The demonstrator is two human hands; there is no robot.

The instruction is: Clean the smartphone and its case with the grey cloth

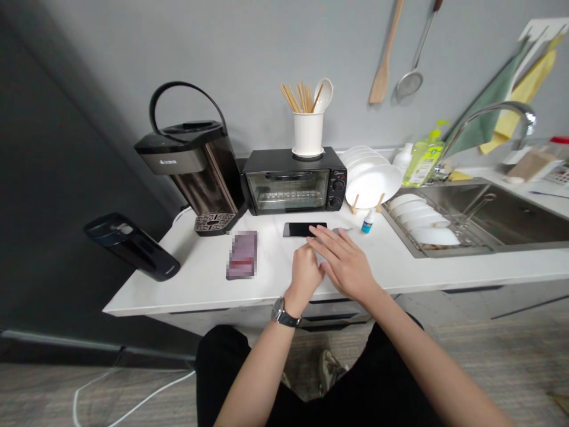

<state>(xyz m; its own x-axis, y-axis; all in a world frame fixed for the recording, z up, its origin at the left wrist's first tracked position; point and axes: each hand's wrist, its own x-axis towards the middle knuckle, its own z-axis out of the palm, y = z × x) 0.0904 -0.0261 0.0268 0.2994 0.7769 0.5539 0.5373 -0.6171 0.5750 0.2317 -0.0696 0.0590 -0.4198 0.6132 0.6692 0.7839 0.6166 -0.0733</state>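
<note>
From where I'm standing, both of the person's hands are together above the front of the white counter (202, 290). The left hand (306, 270), with a black-strapped watch (288, 320) at its wrist, is curled in on itself, and I can't tell whether anything is tucked inside it. The right hand (351, 267) is open, its fingers stretched out and slanting across the knuckles of the left. Just beyond them a dark-screened phone (294, 229) lies flat on the counter, its right end partly covered by the right fingertips as I see it, though I can't say whether they touch it. A small white bottle with a blue label (367, 223) stands upright to the right of the phone, near the plate rack. To the left lies a purplish packet (242, 255), too blurred to read, with a dark flask (133, 246) farther out at the counter's left end. Behind the phone sits a black toaster oven (288, 184), a white pot (308, 133) of chopsticks on top of it, with a water dispenser (186, 172) on its left and upright white plates (373, 184) on its right, next to the sink (528, 228)
</note>
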